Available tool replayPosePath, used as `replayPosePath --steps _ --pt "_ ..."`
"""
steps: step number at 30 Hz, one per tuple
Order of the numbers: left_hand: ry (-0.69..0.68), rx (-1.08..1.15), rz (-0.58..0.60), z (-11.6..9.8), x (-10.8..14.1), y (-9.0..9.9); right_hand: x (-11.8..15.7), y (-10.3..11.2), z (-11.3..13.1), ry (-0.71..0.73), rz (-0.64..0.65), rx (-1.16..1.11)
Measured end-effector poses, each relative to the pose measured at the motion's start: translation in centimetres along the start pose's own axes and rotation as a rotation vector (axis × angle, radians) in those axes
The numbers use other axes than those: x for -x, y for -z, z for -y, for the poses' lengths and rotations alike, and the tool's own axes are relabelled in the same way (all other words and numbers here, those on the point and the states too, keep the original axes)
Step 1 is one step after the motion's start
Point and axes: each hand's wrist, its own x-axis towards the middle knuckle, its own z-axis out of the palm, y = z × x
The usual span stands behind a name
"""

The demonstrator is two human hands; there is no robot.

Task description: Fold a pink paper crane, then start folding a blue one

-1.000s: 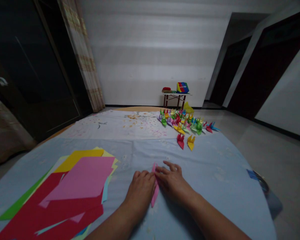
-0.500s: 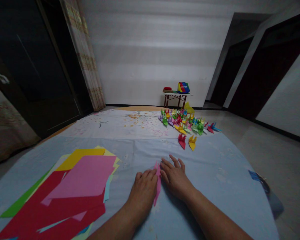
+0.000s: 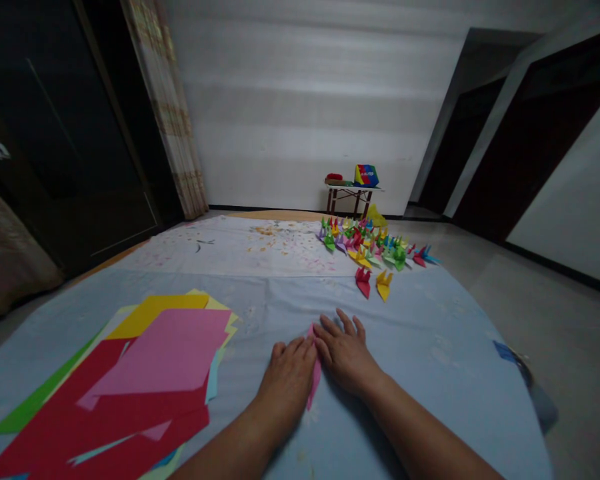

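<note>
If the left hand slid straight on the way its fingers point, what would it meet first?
Most likely the pink strip right at the fingertips of the left hand, then the right hand just beyond; exact contact is hard to judge.

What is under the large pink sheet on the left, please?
Red paper, yellow paper and light-blue paper stick out from beneath the pink sheet; anything fully covered is hidden.
</note>
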Motion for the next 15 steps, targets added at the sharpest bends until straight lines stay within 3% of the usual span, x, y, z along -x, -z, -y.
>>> replayPosePath --steps 7,15 --pt "-0.002 0.011 -0.010 -0.1 0.1 0.1 -0.1 1.2 0.5 -0.021 0.050 -0.046" --pt "0.008 0.046 -0.002 -0.2 -0.1 0.0 0.2 0.9 0.7 -0.016 0.071 0.007"
